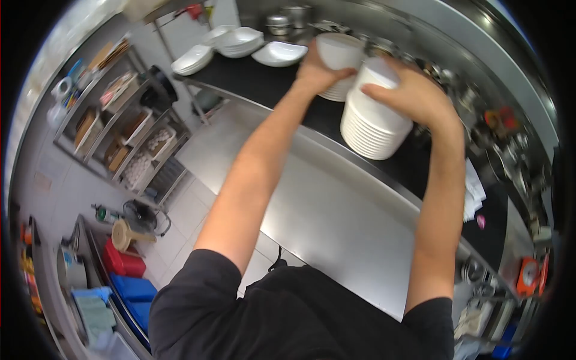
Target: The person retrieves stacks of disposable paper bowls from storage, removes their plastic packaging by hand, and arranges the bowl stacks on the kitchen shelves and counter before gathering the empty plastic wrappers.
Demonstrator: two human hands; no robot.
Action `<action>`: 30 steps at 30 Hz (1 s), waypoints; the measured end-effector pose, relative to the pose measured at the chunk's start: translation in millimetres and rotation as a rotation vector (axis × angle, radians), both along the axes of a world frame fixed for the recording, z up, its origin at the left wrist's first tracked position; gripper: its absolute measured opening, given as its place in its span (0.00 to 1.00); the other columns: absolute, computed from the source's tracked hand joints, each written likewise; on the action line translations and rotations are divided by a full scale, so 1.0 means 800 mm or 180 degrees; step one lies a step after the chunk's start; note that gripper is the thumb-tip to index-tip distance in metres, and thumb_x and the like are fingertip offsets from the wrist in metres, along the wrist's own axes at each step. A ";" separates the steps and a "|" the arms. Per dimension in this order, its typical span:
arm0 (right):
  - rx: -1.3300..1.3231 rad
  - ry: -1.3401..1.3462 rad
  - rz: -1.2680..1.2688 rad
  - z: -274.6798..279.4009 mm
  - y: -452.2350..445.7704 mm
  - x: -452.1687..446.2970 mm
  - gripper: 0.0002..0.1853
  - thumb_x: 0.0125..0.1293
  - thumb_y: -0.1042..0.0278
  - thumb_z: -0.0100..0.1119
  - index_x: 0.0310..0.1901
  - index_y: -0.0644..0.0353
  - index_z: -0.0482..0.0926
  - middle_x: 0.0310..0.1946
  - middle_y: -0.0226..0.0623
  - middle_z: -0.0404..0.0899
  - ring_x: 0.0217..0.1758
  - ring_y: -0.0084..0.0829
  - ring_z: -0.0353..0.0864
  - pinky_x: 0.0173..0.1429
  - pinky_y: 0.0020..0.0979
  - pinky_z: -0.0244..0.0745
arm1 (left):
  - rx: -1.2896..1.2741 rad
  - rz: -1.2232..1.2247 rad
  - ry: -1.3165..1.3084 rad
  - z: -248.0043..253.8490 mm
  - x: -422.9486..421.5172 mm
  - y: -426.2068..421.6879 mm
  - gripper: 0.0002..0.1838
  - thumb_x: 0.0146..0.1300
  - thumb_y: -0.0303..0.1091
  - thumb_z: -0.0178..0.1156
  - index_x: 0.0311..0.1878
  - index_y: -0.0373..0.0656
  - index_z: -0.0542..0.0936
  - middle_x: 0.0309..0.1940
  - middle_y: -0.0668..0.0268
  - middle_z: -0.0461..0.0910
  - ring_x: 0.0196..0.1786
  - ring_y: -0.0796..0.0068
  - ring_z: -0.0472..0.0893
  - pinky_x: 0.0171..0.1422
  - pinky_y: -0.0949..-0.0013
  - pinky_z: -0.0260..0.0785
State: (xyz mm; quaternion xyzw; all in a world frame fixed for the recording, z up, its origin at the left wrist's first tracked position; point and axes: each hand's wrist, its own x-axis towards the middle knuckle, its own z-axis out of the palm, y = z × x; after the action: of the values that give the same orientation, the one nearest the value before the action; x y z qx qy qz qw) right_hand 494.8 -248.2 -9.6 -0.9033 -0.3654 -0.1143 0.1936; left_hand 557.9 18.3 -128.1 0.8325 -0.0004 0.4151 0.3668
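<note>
Two stacks of white bowls stand close together on the black-topped shelf. My left hand point(321, 71) is wrapped round the side of the rear bowl stack point(341, 51), its thumb across the front and its other fingers partly hidden. The front bowl stack point(375, 129) is taller, with many rims showing one under another. Around its upper part curls my right hand point(414, 90), thumb on the near side and fingers over the far side. Whether the two stacks touch each other is hard to make out.
White curved dishes point(279, 54) and more stacked dishes point(240, 42) sit left on the black surface point(252, 78). Metal pots point(279, 25) stand behind. A steel counter point(336, 204) lies below. Right are white papers point(473, 189) and an orange scale point(528, 276); shelving point(114, 126) stands left.
</note>
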 end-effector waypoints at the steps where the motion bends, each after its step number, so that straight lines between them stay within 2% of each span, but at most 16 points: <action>1: 0.0042 -0.0036 0.0090 -0.001 0.004 0.004 0.51 0.59 0.32 0.68 0.73 0.70 0.75 0.64 0.67 0.81 0.68 0.55 0.84 0.72 0.43 0.76 | -0.0247 -0.0283 -0.0040 0.000 -0.005 0.001 0.63 0.37 0.53 0.89 0.73 0.34 0.65 0.69 0.47 0.75 0.73 0.51 0.77 0.79 0.57 0.70; 4: -0.0031 0.0053 -0.0059 0.010 0.011 -0.010 0.48 0.60 0.37 0.69 0.72 0.70 0.75 0.63 0.65 0.82 0.67 0.56 0.84 0.71 0.44 0.75 | -0.0514 0.0057 0.0393 0.013 -0.039 -0.004 0.64 0.37 0.55 0.88 0.75 0.41 0.63 0.66 0.47 0.80 0.69 0.50 0.81 0.75 0.56 0.74; 6: 0.0101 -0.0114 0.0151 -0.007 0.007 0.006 0.41 0.63 0.43 0.68 0.70 0.65 0.76 0.61 0.65 0.83 0.66 0.58 0.84 0.71 0.46 0.75 | -0.0385 0.0077 0.0164 -0.005 -0.029 0.006 0.71 0.34 0.57 0.88 0.80 0.39 0.59 0.66 0.46 0.81 0.68 0.49 0.83 0.72 0.56 0.76; 8: 0.0075 -0.0263 -0.0019 -0.021 0.003 0.032 0.43 0.62 0.42 0.69 0.72 0.63 0.74 0.65 0.64 0.80 0.69 0.62 0.79 0.74 0.48 0.72 | -0.0057 0.0269 0.0353 -0.018 -0.025 0.015 0.78 0.34 0.60 0.86 0.84 0.35 0.52 0.72 0.43 0.74 0.73 0.45 0.77 0.77 0.54 0.71; 9: 0.0013 -0.0044 -0.0146 -0.009 0.009 0.015 0.42 0.63 0.44 0.69 0.73 0.64 0.74 0.65 0.63 0.79 0.70 0.62 0.78 0.75 0.49 0.72 | -0.0007 0.0208 0.0367 -0.025 -0.029 0.023 0.78 0.36 0.59 0.86 0.85 0.33 0.50 0.75 0.41 0.70 0.76 0.42 0.72 0.80 0.52 0.67; 10: 0.0152 -0.0303 -0.0006 -0.032 0.004 0.049 0.40 0.63 0.50 0.71 0.73 0.64 0.74 0.66 0.62 0.78 0.70 0.60 0.77 0.75 0.48 0.71 | 0.0044 0.0146 0.0380 -0.033 -0.031 0.031 0.79 0.37 0.59 0.86 0.85 0.32 0.48 0.78 0.39 0.65 0.79 0.39 0.68 0.83 0.51 0.62; 11: 0.0273 -0.0239 -0.0060 -0.035 0.005 0.047 0.38 0.63 0.57 0.72 0.73 0.62 0.74 0.71 0.60 0.75 0.73 0.59 0.74 0.78 0.48 0.68 | 0.0153 0.0072 0.0231 -0.031 -0.056 0.040 0.73 0.42 0.56 0.85 0.84 0.32 0.52 0.78 0.39 0.65 0.79 0.39 0.68 0.83 0.50 0.62; 14: 0.0739 -0.1635 -0.0555 -0.058 0.012 0.016 0.35 0.63 0.62 0.72 0.72 0.63 0.76 0.73 0.58 0.73 0.76 0.59 0.71 0.81 0.50 0.63 | 0.0541 -0.0183 -0.0390 -0.051 -0.148 0.069 0.52 0.57 0.45 0.79 0.79 0.34 0.64 0.77 0.40 0.65 0.78 0.40 0.68 0.82 0.49 0.64; 16: 0.1250 -0.2042 -0.0493 -0.047 0.032 -0.038 0.33 0.64 0.64 0.70 0.70 0.64 0.77 0.73 0.56 0.73 0.77 0.58 0.70 0.82 0.51 0.61 | 0.0434 -0.0419 -0.0480 -0.057 -0.248 0.100 0.42 0.62 0.41 0.75 0.77 0.39 0.70 0.76 0.45 0.68 0.76 0.44 0.73 0.79 0.52 0.68; 18: 0.1391 -0.2087 0.0067 -0.031 0.070 -0.125 0.31 0.75 0.68 0.63 0.77 0.63 0.69 0.76 0.53 0.71 0.83 0.52 0.65 0.85 0.49 0.56 | 0.0353 -0.0442 0.0161 -0.079 -0.347 0.153 0.33 0.68 0.40 0.71 0.73 0.40 0.76 0.71 0.52 0.76 0.71 0.51 0.79 0.74 0.55 0.73; 19: 0.1568 -0.2459 0.0468 -0.002 0.106 -0.202 0.29 0.71 0.51 0.73 0.66 0.63 0.83 0.67 0.50 0.81 0.70 0.52 0.80 0.75 0.52 0.72 | 0.0092 -0.0403 0.0422 -0.096 -0.395 0.184 0.29 0.69 0.42 0.70 0.70 0.40 0.78 0.67 0.55 0.80 0.67 0.54 0.81 0.72 0.56 0.74; 22: 0.2184 -0.1661 0.1592 -0.021 0.219 -0.270 0.23 0.72 0.60 0.71 0.62 0.66 0.83 0.62 0.52 0.82 0.64 0.53 0.82 0.69 0.47 0.77 | -0.0439 0.0241 0.1193 -0.141 -0.546 0.276 0.25 0.73 0.45 0.69 0.65 0.39 0.82 0.59 0.57 0.86 0.62 0.60 0.85 0.68 0.59 0.77; 23: 0.2035 -0.1160 0.1759 -0.041 0.259 -0.281 0.28 0.75 0.70 0.61 0.74 0.64 0.73 0.76 0.49 0.72 0.81 0.48 0.67 0.85 0.46 0.55 | -0.0545 0.0440 0.1221 -0.162 -0.594 0.307 0.25 0.73 0.46 0.69 0.65 0.40 0.82 0.59 0.57 0.86 0.62 0.62 0.85 0.67 0.60 0.78; 26: 0.2225 -0.0610 0.2062 -0.058 0.393 -0.340 0.24 0.71 0.68 0.64 0.66 0.68 0.78 0.73 0.47 0.75 0.77 0.45 0.72 0.81 0.43 0.63 | -0.0976 0.0831 0.1331 -0.198 -0.724 0.396 0.24 0.74 0.46 0.69 0.66 0.40 0.82 0.60 0.59 0.87 0.60 0.67 0.86 0.65 0.62 0.79; 28: 0.2322 -0.0211 0.2314 -0.052 0.476 -0.388 0.24 0.67 0.68 0.67 0.63 0.66 0.80 0.70 0.50 0.76 0.74 0.50 0.75 0.78 0.44 0.65 | -0.1356 0.1130 0.1245 -0.193 -0.805 0.439 0.25 0.75 0.45 0.69 0.67 0.40 0.82 0.60 0.59 0.87 0.58 0.69 0.87 0.65 0.63 0.79; 30: 0.2429 0.0006 0.2540 -0.046 0.551 -0.429 0.22 0.66 0.67 0.68 0.60 0.66 0.81 0.68 0.50 0.78 0.72 0.49 0.77 0.77 0.43 0.67 | -0.1368 0.1462 0.1241 -0.181 -0.875 0.478 0.25 0.75 0.45 0.69 0.67 0.39 0.82 0.60 0.59 0.87 0.58 0.69 0.87 0.64 0.63 0.79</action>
State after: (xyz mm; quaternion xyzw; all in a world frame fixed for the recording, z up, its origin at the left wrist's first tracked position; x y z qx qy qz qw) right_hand 151.9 192.3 -46.2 -0.5606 -0.6118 -0.1556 0.5359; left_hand -142.2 401.0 -272.5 0.7783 0.3436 0.3108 0.4238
